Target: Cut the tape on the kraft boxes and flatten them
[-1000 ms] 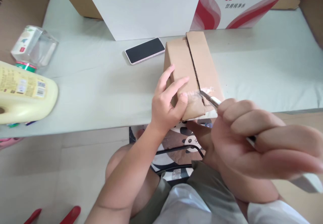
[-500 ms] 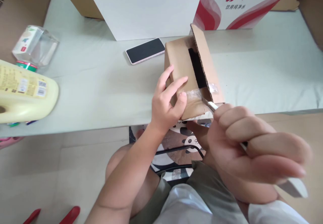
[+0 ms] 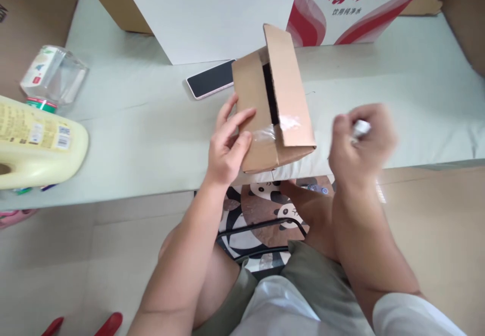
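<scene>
Small cardboard box (image 3: 250, 86) sits at desk's (image 3: 147, 129) near edge, approx. mid-scene. Its R flap (image 3: 290, 86) stands partly raised, w/ a dark gap btwn flap & L panel. Clear tape (image 3: 264, 133) on L panel's near part; another shiny bit on the flap. L hand (image 3: 226, 151) is on box's L side, fingers spread & resting against the cardboard. R hand (image 3: 359, 149) is apart from box, to its R, curled in a fist round a white-ended tool (image 3: 361, 129); hand's blurred & most of tool hidden, so can't tell its shape. Phone (image 3: 211, 79), dark screen up, lies just far-L of box, R end hidden behind it. Lg white carton (image 3: 215, 20) w/ red print stands on far side. At L: clear bottle (image 3: 60, 78), green cap toward near side, & just nearer, pale yellow jug (image 3: 41, 156), partly out of view. Desk cover's pale green.
</scene>
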A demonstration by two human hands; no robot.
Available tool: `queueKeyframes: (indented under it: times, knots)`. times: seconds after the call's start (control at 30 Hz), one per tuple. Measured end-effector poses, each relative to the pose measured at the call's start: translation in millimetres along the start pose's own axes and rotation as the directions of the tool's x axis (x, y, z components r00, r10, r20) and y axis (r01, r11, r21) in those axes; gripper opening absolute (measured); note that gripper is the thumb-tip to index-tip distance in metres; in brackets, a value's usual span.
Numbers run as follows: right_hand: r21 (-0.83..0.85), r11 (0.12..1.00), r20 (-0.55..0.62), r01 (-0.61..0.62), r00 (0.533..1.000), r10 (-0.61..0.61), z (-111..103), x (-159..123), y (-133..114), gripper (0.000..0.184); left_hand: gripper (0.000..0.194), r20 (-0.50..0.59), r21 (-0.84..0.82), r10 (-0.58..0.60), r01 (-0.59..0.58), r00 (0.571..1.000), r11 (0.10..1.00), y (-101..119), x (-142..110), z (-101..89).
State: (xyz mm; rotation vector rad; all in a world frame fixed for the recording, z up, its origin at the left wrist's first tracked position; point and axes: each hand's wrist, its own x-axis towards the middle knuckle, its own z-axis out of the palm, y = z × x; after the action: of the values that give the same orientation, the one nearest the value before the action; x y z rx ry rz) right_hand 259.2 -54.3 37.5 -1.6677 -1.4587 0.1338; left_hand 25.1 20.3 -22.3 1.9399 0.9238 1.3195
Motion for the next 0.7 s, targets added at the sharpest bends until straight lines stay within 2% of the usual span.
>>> queueKeyframes:
  times: [0.07, 0.13, 0.2, 0.3, 0.4, 0.47, 0.57, 0.63, 0.7]
  knots:
    - [-0.137, 0.980, -0.025, -0.145, 0.989, 0.143, 15.6, 4.6, 19.0, 0.019, 0.053, 0.016, -0.074, -0.058, 0.059, 0.998, 0.996, -10.0, 3.1, -8.7]
    - [-0.275, 0.933, 0.038, -0.232, 0.967, 0.251, 27.6, 6.3, 34.6, 0.023, 0.053, 0.007, -0.150, -0.124, 0.124, 0.992, 0.981, -17.8, 4.8, -16.6]
    - [-0.363, 0.902, 0.136, -0.232, 0.945, 0.298, 36.4, 6.0, 44.1, 0.031, 0.052, -0.022, -0.221, -0.230, 0.219, 0.973, 0.950, -21.8, 4.9, -22.7]
    - [-0.431, 0.874, 0.221, -0.223, 0.913, 0.342, 43.7, 4.0, 46.4, 0.040, 0.060, -0.025, -0.321, -0.392, 0.364, 0.919, 0.874, -20.4, 3.9, -29.5]
    - [-0.420, 0.885, 0.217, -0.202, 0.924, 0.314, 44.0, 2.0, 42.0, 0.042, 0.070, -0.007, -0.366, -0.412, 0.382, 0.911, 0.849, -15.0, 4.6, -35.1]
    - [-0.315, 0.935, 0.238, -0.165, 0.940, 0.246, 41.7, 0.7, 39.3, 0.039, 0.065, -0.048, -0.347, -0.371, 0.332, 0.928, 0.877, -13.1, 5.6, -38.5]
    - [0.047, 0.986, 0.333, -0.157, 0.933, 0.133, 38.2, -2.6, 38.1, 0.034, 0.059, -0.104, -0.308, -0.355, 0.309, 0.929, 0.900, -15.6, 5.5, -42.3]
    - [0.279, 0.931, 0.347, -0.235, 0.929, 0.130, 38.0, -6.5, 39.6, 0.034, 0.056, -0.148, -0.315, -0.404, 0.344, 0.903, 0.884, -19.1, 4.2, -43.1]
    - [0.425, 0.856, 0.336, -0.295, 0.929, 0.153, 39.9, -10.9, 42.9, 0.042, 0.056, -0.205, -0.351, -0.458, 0.371, 0.865, 0.860, -21.1, 3.0, -42.3]
